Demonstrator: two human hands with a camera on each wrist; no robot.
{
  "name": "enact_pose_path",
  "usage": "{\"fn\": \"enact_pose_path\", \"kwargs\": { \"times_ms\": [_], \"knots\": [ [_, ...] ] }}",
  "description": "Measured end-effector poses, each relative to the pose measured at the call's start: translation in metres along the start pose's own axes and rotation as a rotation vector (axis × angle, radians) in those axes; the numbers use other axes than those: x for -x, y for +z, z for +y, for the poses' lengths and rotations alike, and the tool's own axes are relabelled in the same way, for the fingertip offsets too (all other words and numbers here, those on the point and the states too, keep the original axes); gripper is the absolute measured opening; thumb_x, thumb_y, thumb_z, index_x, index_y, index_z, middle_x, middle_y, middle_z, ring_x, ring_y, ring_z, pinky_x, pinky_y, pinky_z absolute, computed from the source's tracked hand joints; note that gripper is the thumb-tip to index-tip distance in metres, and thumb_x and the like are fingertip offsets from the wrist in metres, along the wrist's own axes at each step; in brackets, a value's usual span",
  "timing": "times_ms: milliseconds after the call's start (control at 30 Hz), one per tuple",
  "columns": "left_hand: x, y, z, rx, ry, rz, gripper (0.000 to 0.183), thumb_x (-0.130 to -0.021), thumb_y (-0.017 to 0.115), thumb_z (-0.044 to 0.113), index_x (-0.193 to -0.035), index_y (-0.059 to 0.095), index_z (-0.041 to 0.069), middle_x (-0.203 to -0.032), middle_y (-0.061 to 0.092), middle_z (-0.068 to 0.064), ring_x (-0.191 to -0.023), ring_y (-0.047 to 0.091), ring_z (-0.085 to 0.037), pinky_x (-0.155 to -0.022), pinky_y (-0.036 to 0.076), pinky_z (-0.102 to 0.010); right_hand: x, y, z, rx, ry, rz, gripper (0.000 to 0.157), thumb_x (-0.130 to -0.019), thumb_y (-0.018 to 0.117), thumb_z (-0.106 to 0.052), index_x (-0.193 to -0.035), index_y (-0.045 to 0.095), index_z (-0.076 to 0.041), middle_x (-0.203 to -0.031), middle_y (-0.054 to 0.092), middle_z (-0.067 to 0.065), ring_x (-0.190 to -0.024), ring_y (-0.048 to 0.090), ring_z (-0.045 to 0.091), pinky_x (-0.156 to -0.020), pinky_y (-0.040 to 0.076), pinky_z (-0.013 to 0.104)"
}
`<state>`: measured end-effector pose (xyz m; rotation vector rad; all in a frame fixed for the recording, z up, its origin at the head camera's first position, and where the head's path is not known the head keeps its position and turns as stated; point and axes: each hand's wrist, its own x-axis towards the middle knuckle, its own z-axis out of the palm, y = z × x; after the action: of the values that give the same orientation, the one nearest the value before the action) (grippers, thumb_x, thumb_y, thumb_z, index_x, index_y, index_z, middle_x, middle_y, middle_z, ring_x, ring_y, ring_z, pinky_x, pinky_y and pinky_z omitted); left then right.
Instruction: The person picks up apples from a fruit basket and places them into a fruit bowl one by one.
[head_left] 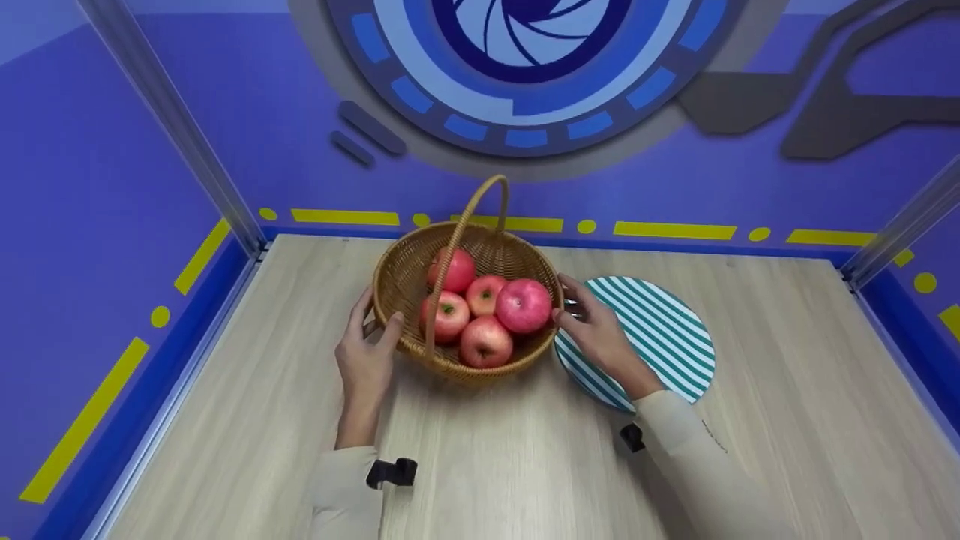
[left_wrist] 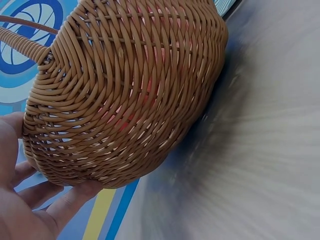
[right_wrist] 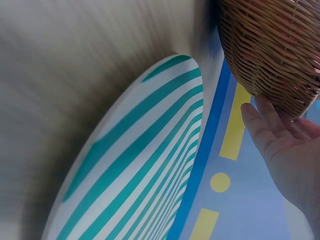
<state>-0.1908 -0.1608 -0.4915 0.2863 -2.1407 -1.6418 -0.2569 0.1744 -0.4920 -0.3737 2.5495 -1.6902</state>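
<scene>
The counter [head_left: 487,469] spreads beneath the left hand [head_left: 367,361] and right hand [head_left: 601,341]. Between them the wicker basket [head_left: 400,274] looks raised; I judge the step to be a two-handed lift or shift. The striped round mat [head_left: 664,330] lies below the right hand. Both hands grip opposite sides near the rim. Inside sit five apples [head_left: 486,343], so moving probably calls for an even hold.

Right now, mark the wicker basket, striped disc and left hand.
Wicker basket [left_wrist: 115,85]: left wrist view, woven outer wall.
Striped disc [right_wrist: 142,152]: right wrist view, striped face.
Left hand [head_left: 365,365]: head view, middle of hand.
</scene>
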Motion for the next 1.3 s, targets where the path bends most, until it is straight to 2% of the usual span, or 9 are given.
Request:
{"fn": "enact_pose_path", "kwargs": {
  "times_ms": [300,533,633,700,900,933,1133,1300],
  "knots": [
    [0.002,0.002,-0.004,0.043,-0.019,0.019,0.061,-0.102,0.073,0.030,-0.159,0.053,0.024,-0.155,0.055,-0.009,-0.129,0.061,-0.031,-0.097,0.060,-0.047,0.001,0.002,0.001,0.004,0.027,-0.010,0.067,-0.106,0.062,-0.022,-0.167,0.036,-0.018,-0.159,0.049,0.013,-0.137,0.057,0.033,-0.107,0.055,0.044],
    [-0.009,-0.002,-0.003,0.084,0.014,0.004,0.058,-0.100,0.076,0.034,-0.154,0.059,0.023,-0.151,0.058,-0.007,-0.121,0.066,-0.027,-0.087,0.062,-0.031,-0.001,0.002,0.001,-0.022,-0.013,0.007,0.065,-0.106,0.061,-0.020,-0.166,0.038,-0.015,-0.157,0.052,0.017,-0.135,0.058,0.034,-0.108,0.055,0.047],
    [-0.012,-0.002,-0.004,0.108,0.009,0.006,0.056,-0.099,0.078,0.035,-0.151,0.062,0.022,-0.148,0.060,-0.006,-0.117,0.067,-0.027,-0.080,0.062,-0.026,0.000,0.002,0.001,-0.033,-0.014,0.013,0.064,-0.107,0.062,-0.022,-0.166,0.039,-0.016,-0.156,0.052,0.016,-0.135,0.058,0.034,-0.107,0.055,0.048],
    [-0.013,-0.002,-0.004,0.129,-0.001,0.019,0.053,-0.099,0.078,0.034,-0.148,0.065,0.020,-0.144,0.062,-0.007,-0.117,0.068,-0.027,-0.081,0.062,-0.024,0.001,0.001,0.002,-0.036,-0.008,0.014,0.064,-0.107,0.063,-0.025,-0.166,0.039,-0.018,-0.157,0.051,0.015,-0.136,0.057,0.033,-0.107,0.055,0.048],
    [-0.017,0.003,-0.005,0.189,-0.026,0.103,0.045,-0.098,0.079,0.025,-0.141,0.070,0.014,-0.137,0.067,-0.011,-0.118,0.068,-0.028,-0.092,0.062,-0.031,0.002,0.002,0.002,-0.030,-0.002,0.004,0.064,-0.108,0.064,-0.031,-0.166,0.039,-0.022,-0.158,0.050,0.012,-0.137,0.056,0.031,-0.108,0.055,0.047],
    [-0.016,0.004,-0.001,0.193,-0.034,0.106,0.045,-0.099,0.078,0.023,-0.142,0.069,0.013,-0.138,0.067,-0.012,-0.119,0.067,-0.029,-0.093,0.061,-0.033,0.002,0.001,0.002,-0.026,-0.002,0.006,0.064,-0.108,0.064,-0.031,-0.166,0.039,-0.022,-0.158,0.051,0.012,-0.136,0.056,0.031,-0.108,0.055,0.046],
    [-0.012,0.009,-0.004,0.236,-0.028,0.086,0.046,-0.103,0.073,0.025,-0.148,0.065,0.017,-0.146,0.061,-0.007,-0.124,0.065,-0.028,-0.098,0.060,-0.037,0.004,-0.002,0.003,-0.025,-0.023,-0.002,0.066,-0.108,0.065,-0.031,-0.167,0.038,-0.020,-0.159,0.050,0.012,-0.137,0.056,0.030,-0.108,0.055,0.045],
    [-0.010,0.008,-0.009,0.207,-0.015,0.068,0.049,-0.103,0.071,0.024,-0.152,0.062,0.021,-0.151,0.059,-0.004,-0.129,0.063,-0.028,-0.105,0.056,-0.038,0.005,-0.001,0.005,-0.023,-0.024,-0.001,0.065,-0.108,0.065,-0.030,-0.166,0.038,-0.019,-0.160,0.049,0.012,-0.138,0.055,0.031,-0.109,0.054,0.047]
  ]
}}
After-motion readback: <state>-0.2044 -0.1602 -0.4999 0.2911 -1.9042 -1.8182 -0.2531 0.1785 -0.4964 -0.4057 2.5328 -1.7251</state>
